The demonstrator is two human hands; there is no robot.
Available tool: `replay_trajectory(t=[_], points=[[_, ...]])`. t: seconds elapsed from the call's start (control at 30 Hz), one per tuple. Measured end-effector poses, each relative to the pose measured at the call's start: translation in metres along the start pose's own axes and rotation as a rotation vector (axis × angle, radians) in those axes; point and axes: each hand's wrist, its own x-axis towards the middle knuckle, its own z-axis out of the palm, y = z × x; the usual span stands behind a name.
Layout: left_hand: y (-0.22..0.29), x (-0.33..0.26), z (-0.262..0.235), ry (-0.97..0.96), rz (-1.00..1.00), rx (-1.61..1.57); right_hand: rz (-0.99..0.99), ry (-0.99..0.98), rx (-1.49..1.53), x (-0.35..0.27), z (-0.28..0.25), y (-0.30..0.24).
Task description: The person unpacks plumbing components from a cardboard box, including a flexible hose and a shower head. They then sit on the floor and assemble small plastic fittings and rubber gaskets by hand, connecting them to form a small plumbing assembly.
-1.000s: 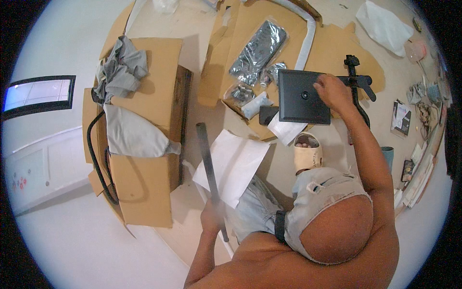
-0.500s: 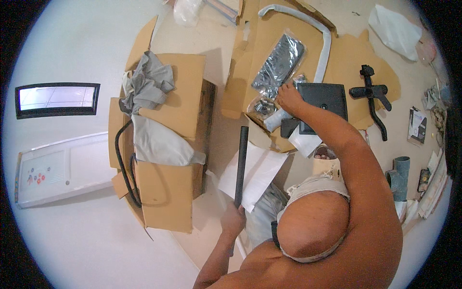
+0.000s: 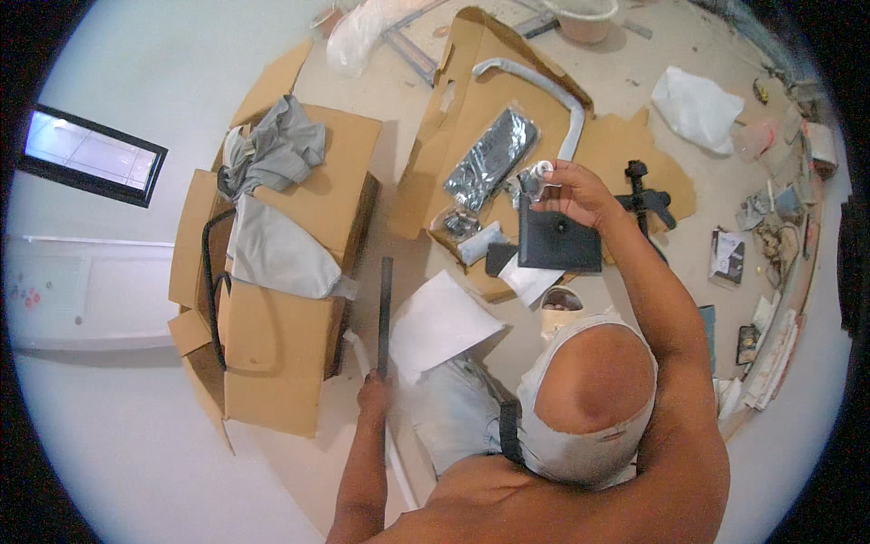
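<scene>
- While the left hand (image 3: pixel 373 392) is clenched around the lower end of a long dark bar (image 3: pixel 385 313), the bar runs up toward twelve o'clock, beside a white sheet of paper (image 3: pixel 439 322).
- At about one o'clock, the right hand (image 3: pixel 580 195) pinches a small clear bag of fittings (image 3: pixel 536 178), lifted just above a square black plate (image 3: pixel 559 243).
- Left of the plate, a silvery plastic pouch (image 3: pixel 489 160) and a curved grey tube (image 3: pixel 544 86) lie on flattened cardboard (image 3: pixel 453 118).
- At nine o'clock stands an open cardboard box (image 3: pixel 272 363) holding grey padded parts.
- To do this step well, I judge the bag should stay over the cardboard, so loose pieces do not scatter, with the bar kept steady.
</scene>
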Motion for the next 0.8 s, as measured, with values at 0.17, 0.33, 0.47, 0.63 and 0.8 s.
replay_trajectory(t=[0.17, 0.33, 0.47, 0.63, 0.8], points=[[-0.018, 0.042, 0.045, -0.075, -0.082, 0.057, 0.019, -0.075, -0.008, -0.028, 0.042, -0.057], [0.007, 0.037, 0.029, 0.017, -0.074, -0.037, 0.019, -0.133, -0.319, -0.048, 0.106, -0.098], [0.078, -0.001, -0.083, 0.288, 0.196, -0.390, 0.023, -0.161, -0.547, -0.060, 0.167, -0.117], [0.174, -0.147, -0.259, 0.378, 1.109, -1.063, 0.063, -0.205, -0.844, -0.055, 0.239, -0.113], [0.180, -0.287, -0.345, 0.153, 1.985, -1.109, -0.013, -0.297, -1.032, -0.054, 0.280, -0.097]])
